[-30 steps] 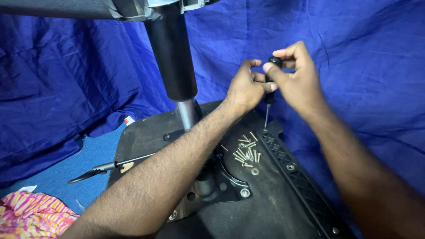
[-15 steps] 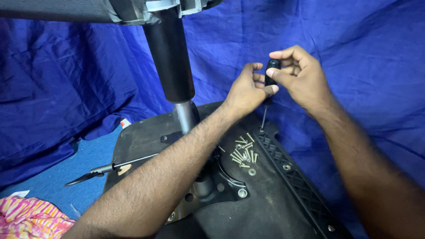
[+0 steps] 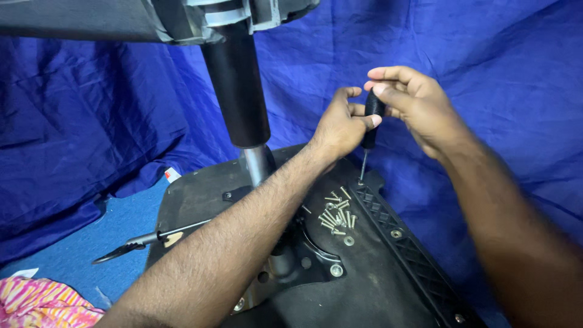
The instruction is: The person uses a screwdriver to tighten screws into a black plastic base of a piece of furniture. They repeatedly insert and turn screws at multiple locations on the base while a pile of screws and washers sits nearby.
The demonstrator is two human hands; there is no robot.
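Here both forearms reach up and away, meeting above the black chair base [image 3: 200, 197]. The right hand [image 3: 419, 106] curls over the top of a screwdriver [image 3: 370, 124], gripping its ribbed black handle; the left hand [image 3: 340, 127] pinches the handle lower down. The thin shaft stands almost upright, its tip at the base's far right edge, just beyond a pile of loose screws [image 3: 337, 215].

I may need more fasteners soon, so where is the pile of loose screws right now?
The loose screws lie on the black seat underside, right of the metal column, just below the screwdriver tip.
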